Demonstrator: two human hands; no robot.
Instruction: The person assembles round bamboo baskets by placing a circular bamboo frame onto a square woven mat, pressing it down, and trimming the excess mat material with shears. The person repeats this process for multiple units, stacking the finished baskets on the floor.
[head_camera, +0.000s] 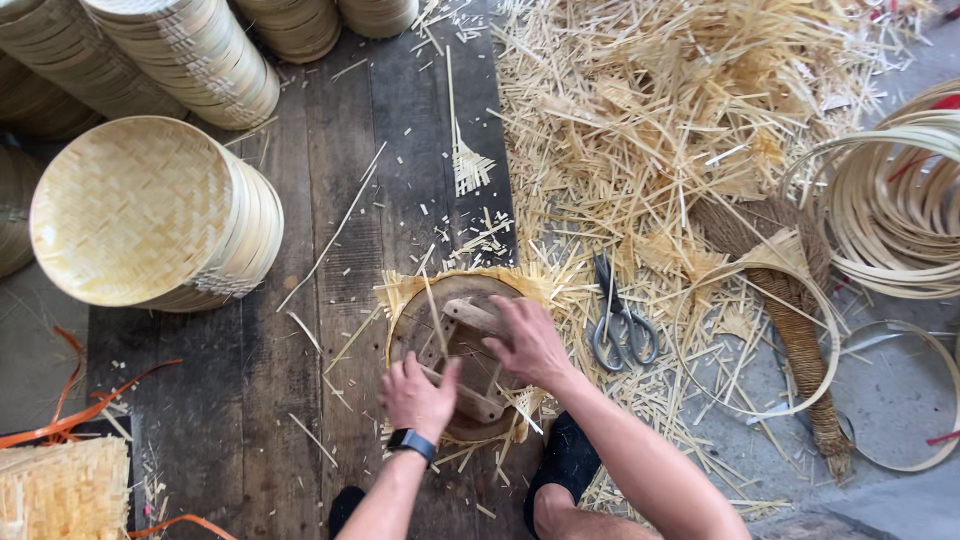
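Wooden round form (452, 330) pressed under left hand (417, 398) and right hand (527, 342).

Lower centre: left hand (417, 398) and right hand (527, 341) pressing a round wooden mould (440, 340) over woven bamboo. Right: scissors (620, 318), bamboo scraps (650, 110). Upper left: stacked woven trays (140, 210).

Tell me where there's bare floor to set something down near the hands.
Barest are the dark planks between the stacked woven trays and the round wooden form under both hands. Right of the scissors, bamboo offcuts and hoops crowd the floor.
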